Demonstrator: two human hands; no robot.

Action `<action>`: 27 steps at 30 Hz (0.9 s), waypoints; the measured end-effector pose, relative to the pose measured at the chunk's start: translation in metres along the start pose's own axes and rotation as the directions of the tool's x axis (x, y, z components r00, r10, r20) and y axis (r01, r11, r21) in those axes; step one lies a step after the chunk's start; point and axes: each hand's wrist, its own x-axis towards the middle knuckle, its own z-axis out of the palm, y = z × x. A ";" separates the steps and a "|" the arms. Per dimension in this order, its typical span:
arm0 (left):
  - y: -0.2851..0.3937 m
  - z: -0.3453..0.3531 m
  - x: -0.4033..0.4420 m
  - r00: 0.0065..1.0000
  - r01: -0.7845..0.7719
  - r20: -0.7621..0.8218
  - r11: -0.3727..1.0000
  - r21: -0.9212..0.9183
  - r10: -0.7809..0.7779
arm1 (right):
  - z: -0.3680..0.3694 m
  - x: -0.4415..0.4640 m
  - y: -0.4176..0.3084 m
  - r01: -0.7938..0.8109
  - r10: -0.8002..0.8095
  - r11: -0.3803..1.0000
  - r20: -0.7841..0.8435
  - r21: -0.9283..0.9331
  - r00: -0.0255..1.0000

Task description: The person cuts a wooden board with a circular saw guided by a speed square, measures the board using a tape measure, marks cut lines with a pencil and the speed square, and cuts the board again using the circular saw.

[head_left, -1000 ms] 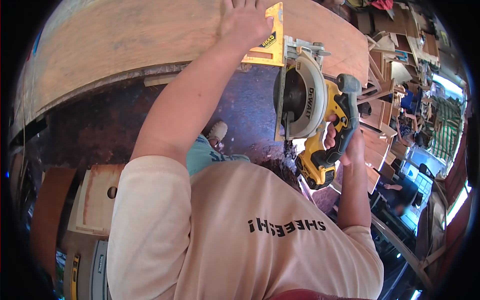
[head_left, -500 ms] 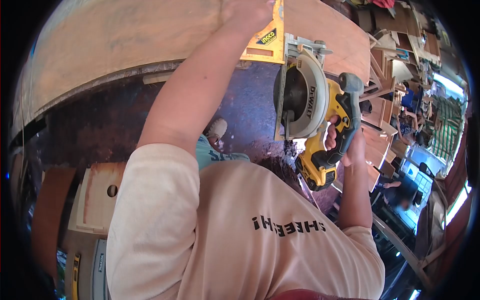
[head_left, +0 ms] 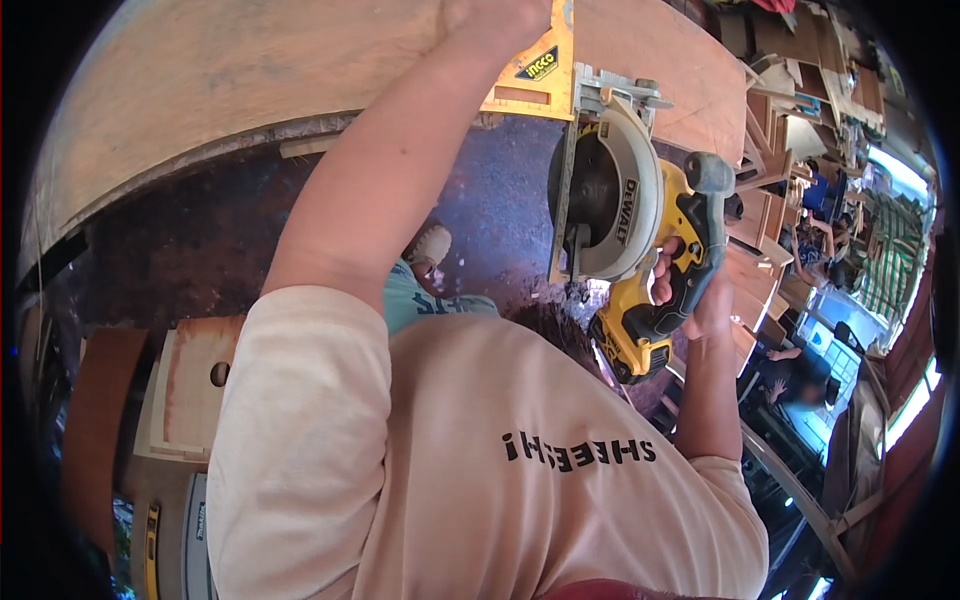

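My right hand (head_left: 700,295) is wrapped around the rear handle of a yellow-and-black DeWalt cordless circular saw (head_left: 630,215). The front of the saw's base meets the edge of a wide plywood sheet (head_left: 250,70), and its dark round blade side hangs out over the floor. Along the saw's base lies a yellow INGCO speed square (head_left: 520,98), flat on the plywood. My left hand (head_left: 500,18) presses and grips this square at the top of the view; its fingertips are cut off or hidden.
Boards, one with a round hole (head_left: 195,390), lie at lower left beside a yellow level (head_left: 152,550) and a grey Makita-marked piece (head_left: 197,530). Wooden frames (head_left: 770,220) are stacked at right. People (head_left: 795,385) are farther off at right. My foot (head_left: 432,245) is below the sheet.
The view has shifted slightly. The saw and square keep nearly the same place against the plywood, and both hands stay on them. A person at the far right has moved their hands.
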 end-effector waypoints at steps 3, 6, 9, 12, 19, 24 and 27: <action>0.000 -0.003 0.000 1.000 0.005 0.017 1.000 -0.007 -0.005 | 0.001 -0.002 0.000 -0.023 0.023 0.999 -0.014 0.023 1.000; -0.001 -0.001 0.000 1.000 0.007 0.031 1.000 0.003 -0.007 | -0.001 -0.002 0.001 -0.040 0.041 0.998 -0.031 0.042 0.999; 0.000 0.000 0.002 0.999 0.020 0.045 1.000 -0.003 -0.020 | 0.003 -0.003 0.001 -0.047 0.051 0.996 -0.061 0.071 0.997; 0.001 -0.003 0.003 0.997 0.037 0.063 0.999 -0.027 -0.035 | 0.000 -0.002 0.002 -0.047 0.051 0.997 -0.080 0.054 0.995; 0.000 -0.008 0.000 0.998 0.018 0.056 0.998 -0.060 -0.015 | -0.001 -0.002 0.002 -0.063 0.068 0.996 -0.090 0.061 0.994; 0.001 -0.003 0.000 1.000 0.006 0.026 0.999 -0.034 -0.005 | 0.001 -0.003 0.001 -0.068 0.074 0.995 -0.092 0.067 0.993; 0.001 -0.005 -0.001 1.000 0.003 0.028 1.000 -0.027 -0.002 | 0.000 -0.002 0.002 -0.051 0.054 0.998 -0.092 0.038 0.994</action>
